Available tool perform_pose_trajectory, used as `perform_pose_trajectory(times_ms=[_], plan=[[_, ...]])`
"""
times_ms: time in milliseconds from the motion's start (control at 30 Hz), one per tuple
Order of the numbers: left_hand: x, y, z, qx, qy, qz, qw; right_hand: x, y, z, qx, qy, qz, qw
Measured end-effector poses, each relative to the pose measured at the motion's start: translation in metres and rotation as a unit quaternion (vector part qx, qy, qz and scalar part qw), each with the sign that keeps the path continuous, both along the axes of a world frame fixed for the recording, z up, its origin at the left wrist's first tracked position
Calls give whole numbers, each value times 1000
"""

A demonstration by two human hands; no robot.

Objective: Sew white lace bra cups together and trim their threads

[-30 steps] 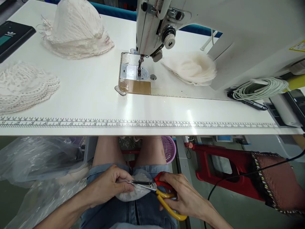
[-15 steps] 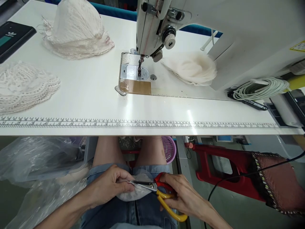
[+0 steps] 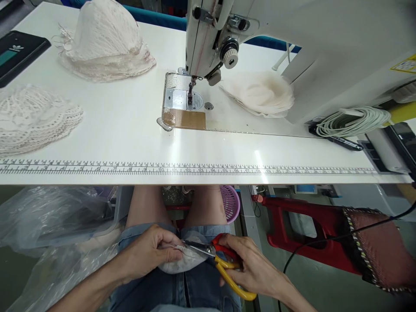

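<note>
On my lap lies a small white fabric cup (image 3: 190, 261), its edge pinched between the thumb and fingers of my left hand (image 3: 159, 249). My right hand (image 3: 248, 264) grips a pair of scissors (image 3: 208, 250) with one red and one yellow handle. The blades point left across the fabric, and their tips lie close to my left fingertips. Whether the blades are cutting the fabric or a thread I cannot tell.
Ahead is a white table (image 3: 123, 143) with a printed ruler along its front edge. It bears a sewing machine (image 3: 208, 43), white lace pieces (image 3: 107, 47), more lace (image 3: 35, 117), cream fabric (image 3: 263, 93) and a phone (image 3: 19, 56). A red stool (image 3: 308, 234) stands right.
The scissors have turned slightly, their tips shifting a little up and right, away from my left fingertips. My left hand keeps its pinch on the fabric.
</note>
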State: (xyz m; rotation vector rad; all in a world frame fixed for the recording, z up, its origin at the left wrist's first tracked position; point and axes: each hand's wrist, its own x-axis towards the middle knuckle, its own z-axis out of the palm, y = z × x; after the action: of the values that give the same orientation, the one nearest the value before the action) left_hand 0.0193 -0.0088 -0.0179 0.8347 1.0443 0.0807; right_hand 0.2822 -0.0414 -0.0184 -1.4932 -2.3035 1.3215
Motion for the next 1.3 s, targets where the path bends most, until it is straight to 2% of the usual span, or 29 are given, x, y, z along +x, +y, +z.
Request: perform_pose_trajectory(times_ms=[133,233,333,400,500,567,667,767,833,900,933,1000,1067,1167,1300], plan=[[-2,4,-3,1,4,10,1000,10,3,6,83,49,-43,994],[-3,7,-3,46,26,29,998,27,21,31,194,56,-86,976],[-2,7,4,85,29,16,996,47,58,61,273,-42,-100,956],[0,6,11,90,21,10,996,63,88,74,327,-104,-93,935],[1,3,21,81,12,31,996,86,131,77,351,-148,-73,921],[0,-2,25,74,1,45,996,95,149,75,374,-151,-60,913],[0,-10,27,76,-15,57,995,84,142,76,422,-150,-84,890],[2,-16,29,82,-19,53,995,41,96,79,458,-106,-98,877],[6,-17,32,83,-24,47,995,2,58,74,393,-7,-7,919],[10,-18,36,89,-32,44,995,-32,30,65,246,37,75,966],[11,-18,38,95,-36,44,994,-45,22,58,191,49,92,976],[11,-18,40,108,-40,45,992,-62,15,46,106,70,64,990],[8,-19,41,113,-37,47,992,-67,17,35,40,106,22,993],[1,-21,35,100,-42,49,993,-65,24,26,-59,182,-1,982],[-5,-18,27,93,-49,44,994,-61,30,25,-158,236,-43,958]])
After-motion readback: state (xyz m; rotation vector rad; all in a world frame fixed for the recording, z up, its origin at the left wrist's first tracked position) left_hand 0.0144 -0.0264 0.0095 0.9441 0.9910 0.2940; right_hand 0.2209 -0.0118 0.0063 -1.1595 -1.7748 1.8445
